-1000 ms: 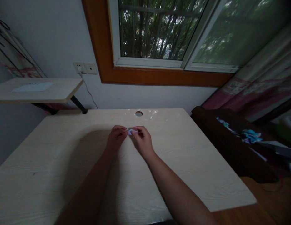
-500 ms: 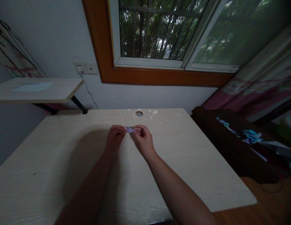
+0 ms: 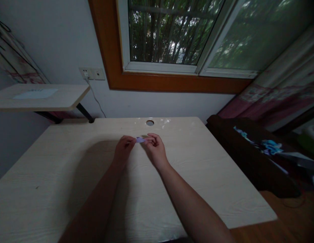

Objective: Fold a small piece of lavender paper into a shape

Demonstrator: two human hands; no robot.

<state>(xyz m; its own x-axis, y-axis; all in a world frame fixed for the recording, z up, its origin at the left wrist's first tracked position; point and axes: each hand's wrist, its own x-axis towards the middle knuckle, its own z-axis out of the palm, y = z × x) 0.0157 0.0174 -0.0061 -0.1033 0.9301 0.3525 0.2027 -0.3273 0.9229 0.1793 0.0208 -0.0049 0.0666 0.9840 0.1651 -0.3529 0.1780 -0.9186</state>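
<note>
A small piece of folded purple paper (image 3: 140,139) spans the gap between my two hands, just above the pale wooden desk (image 3: 197,175). My left hand (image 3: 123,148) pinches its left end between thumb and fingers. At the other end, the thumb and fingertips of my right hand (image 3: 156,148) are closed on the paper's right corner, with one finger lifted a little. The paper's exact folds are too small to make out.
Behind my hands is a round cable hole (image 3: 150,123) in the desk. A raised shelf (image 3: 68,98) with a sheet of paper (image 3: 35,93) stands at the left. A white cord (image 3: 97,101) hangs from the wall socket (image 3: 92,73). Dark furniture (image 3: 222,135) borders the desk's right side.
The purple paper has tilted slightly and looks flatter, its pointed top lower. The fingers of my right hand have shifted, one lifting a bit. Both arms stay in nearly the same place.
</note>
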